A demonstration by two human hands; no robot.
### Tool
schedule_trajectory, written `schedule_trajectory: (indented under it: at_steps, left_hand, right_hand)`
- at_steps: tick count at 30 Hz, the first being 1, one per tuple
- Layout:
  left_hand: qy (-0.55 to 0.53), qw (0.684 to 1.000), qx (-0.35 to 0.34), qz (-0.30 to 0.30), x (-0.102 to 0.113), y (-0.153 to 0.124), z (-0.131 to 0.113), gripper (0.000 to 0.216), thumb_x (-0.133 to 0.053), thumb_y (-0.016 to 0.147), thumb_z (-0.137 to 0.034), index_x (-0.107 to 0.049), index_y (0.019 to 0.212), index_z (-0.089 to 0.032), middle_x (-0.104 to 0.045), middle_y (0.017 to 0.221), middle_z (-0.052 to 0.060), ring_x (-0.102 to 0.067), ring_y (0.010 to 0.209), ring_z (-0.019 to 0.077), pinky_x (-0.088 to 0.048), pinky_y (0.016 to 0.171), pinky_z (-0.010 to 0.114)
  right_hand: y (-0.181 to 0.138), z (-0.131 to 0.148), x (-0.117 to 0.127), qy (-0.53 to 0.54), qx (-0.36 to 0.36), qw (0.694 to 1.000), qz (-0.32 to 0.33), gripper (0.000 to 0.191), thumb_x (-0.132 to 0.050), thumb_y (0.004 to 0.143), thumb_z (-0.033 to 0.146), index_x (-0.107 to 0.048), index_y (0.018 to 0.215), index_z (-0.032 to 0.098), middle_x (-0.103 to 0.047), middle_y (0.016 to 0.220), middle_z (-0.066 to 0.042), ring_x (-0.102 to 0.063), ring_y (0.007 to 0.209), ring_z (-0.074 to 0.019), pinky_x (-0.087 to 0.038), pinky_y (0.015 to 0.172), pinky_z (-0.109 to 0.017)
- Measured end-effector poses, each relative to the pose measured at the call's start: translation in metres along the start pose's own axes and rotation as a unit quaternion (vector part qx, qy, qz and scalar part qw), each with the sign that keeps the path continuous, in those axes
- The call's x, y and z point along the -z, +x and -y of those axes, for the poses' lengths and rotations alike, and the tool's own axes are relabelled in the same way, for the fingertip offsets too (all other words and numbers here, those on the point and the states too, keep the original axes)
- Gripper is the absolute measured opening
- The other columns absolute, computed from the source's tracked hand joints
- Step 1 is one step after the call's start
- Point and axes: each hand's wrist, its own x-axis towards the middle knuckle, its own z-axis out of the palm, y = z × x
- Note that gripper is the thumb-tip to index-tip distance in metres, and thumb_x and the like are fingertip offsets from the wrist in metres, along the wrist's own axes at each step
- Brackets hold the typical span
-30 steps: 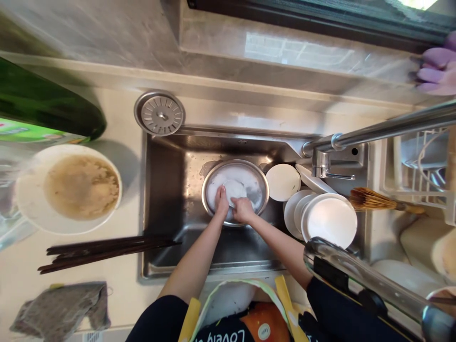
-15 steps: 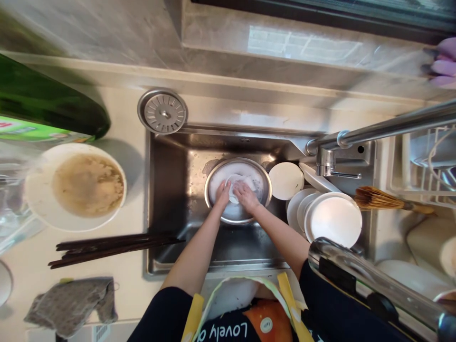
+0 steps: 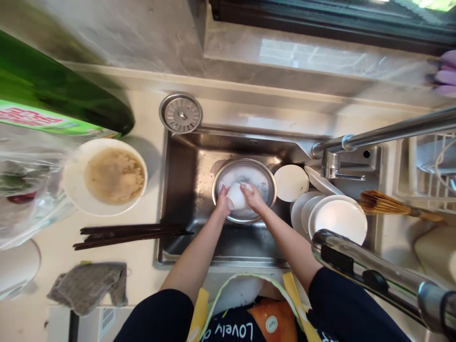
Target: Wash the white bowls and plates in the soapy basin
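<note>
Between my two hands is a small white bowl, tipped on its side above soapy water. My left hand grips its left side. On its right side, my right hand is closed, its fingers over the rim. Below them a round metal basin with white suds stands in the steel sink. To the right of the basin, a white plate and a pile of white dishes sit in the sink.
Left of the sink are a white bowl of cloudy liquid, dark chopsticks and a grey cloth. A drain strainer lies behind. A faucet and a bamboo brush are at the right; a metal bar crosses the front right.
The white bowl has come up out of the suds and turned onto its side, held by both hands. The whole view has shifted, so the counter items appear further right.
</note>
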Motion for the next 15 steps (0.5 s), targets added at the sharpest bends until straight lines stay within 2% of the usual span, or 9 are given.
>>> schedule_trajectory:
  at_steps: [2, 4, 7, 9, 10, 12, 13, 15]
  left_hand:
    - [-0.028, 0.999, 0.027, 0.032, 0.001, -0.010, -0.001, 0.074, -0.032, 0.083, -0.068, -0.053, 0.123, -0.010, -0.068, 0.105, 0.016, -0.065, 0.097, 0.0272, -0.053, 0.083, 0.040]
    - [-0.051, 0.997, 0.014, 0.060, 0.002, -0.019, -0.002, 0.070, -0.034, 0.084, -0.065, -0.054, 0.123, -0.011, -0.067, 0.109, 0.015, -0.064, 0.102, 0.0271, -0.052, 0.086, 0.040]
    - [-0.077, 0.995, -0.026, 0.057, 0.005, -0.028, -0.005, 0.066, -0.035, 0.087, -0.061, -0.053, 0.125, -0.011, -0.065, 0.115, 0.016, -0.061, 0.108, 0.0263, -0.051, 0.091, 0.040]
    - [-0.086, 0.995, -0.040, 0.022, 0.010, -0.031, -0.006, 0.062, -0.043, 0.086, -0.058, -0.051, 0.126, -0.011, -0.064, 0.117, 0.016, -0.061, 0.108, 0.0263, -0.050, 0.091, 0.040]
    - [-0.086, 0.995, -0.044, 0.001, 0.012, -0.032, -0.006, 0.060, -0.049, 0.084, -0.055, -0.051, 0.126, -0.011, -0.063, 0.118, 0.016, -0.061, 0.108, 0.0264, -0.051, 0.091, 0.040]
    - [-0.077, 0.995, -0.056, -0.035, 0.017, -0.031, -0.003, 0.057, -0.063, 0.078, -0.046, -0.053, 0.123, -0.012, -0.063, 0.118, 0.016, -0.062, 0.106, 0.0265, -0.051, 0.091, 0.040]
    - [-0.068, 0.994, -0.067, -0.046, 0.019, -0.030, -0.001, 0.056, -0.069, 0.074, -0.041, -0.056, 0.120, -0.012, -0.064, 0.117, 0.015, -0.063, 0.105, 0.0265, -0.051, 0.090, 0.040]
    - [-0.045, 0.992, -0.103, -0.058, 0.021, -0.028, 0.005, 0.055, -0.076, 0.065, -0.034, -0.060, 0.113, -0.012, -0.066, 0.113, 0.014, -0.064, 0.102, 0.0264, -0.051, 0.090, 0.039]
  right_hand:
    - [0.006, -0.002, 0.000, 0.059, -0.052, 0.997, -0.027, 0.043, -0.035, 0.087, 0.055, -0.057, 0.088, 0.017, -0.064, 0.076, -0.004, -0.060, 0.069, -0.0171, -0.047, 0.063, -0.028]
    - [0.015, -0.004, 0.002, 0.026, -0.087, 0.994, -0.063, 0.046, -0.031, 0.088, 0.054, -0.059, 0.085, 0.016, -0.065, 0.075, -0.006, -0.061, 0.072, -0.0195, -0.048, 0.066, -0.030]
    - [0.026, -0.009, 0.007, -0.154, -0.079, 0.977, -0.123, 0.044, -0.036, 0.089, 0.046, -0.061, 0.095, 0.011, -0.067, 0.085, -0.014, -0.063, 0.088, -0.0265, -0.048, 0.079, -0.038]
    - [0.029, -0.017, 0.011, -0.272, -0.023, 0.950, -0.152, 0.045, -0.042, 0.087, 0.038, -0.055, 0.113, 0.004, -0.063, 0.107, -0.022, -0.056, 0.108, -0.0315, -0.044, 0.089, -0.043]
    - [0.029, -0.021, 0.012, -0.315, 0.015, 0.937, -0.152, 0.048, -0.045, 0.086, 0.032, -0.049, 0.123, 0.002, -0.056, 0.121, -0.025, -0.049, 0.118, -0.0328, -0.041, 0.094, -0.046]
    - [0.028, -0.031, 0.014, -0.370, 0.085, 0.919, -0.104, 0.057, -0.047, 0.082, 0.019, -0.038, 0.136, 0.007, -0.040, 0.141, -0.022, -0.038, 0.130, -0.0321, -0.037, 0.099, -0.048]
    - [0.027, -0.035, 0.015, -0.378, 0.101, 0.918, -0.066, 0.060, -0.047, 0.079, 0.012, -0.038, 0.139, 0.013, -0.035, 0.146, -0.018, -0.038, 0.130, -0.0305, -0.037, 0.100, -0.048]
    - [0.027, -0.040, 0.017, -0.332, 0.089, 0.939, -0.002, 0.063, -0.044, 0.074, 0.004, -0.046, 0.134, 0.020, -0.039, 0.145, -0.011, -0.045, 0.126, -0.0263, -0.039, 0.101, -0.044]
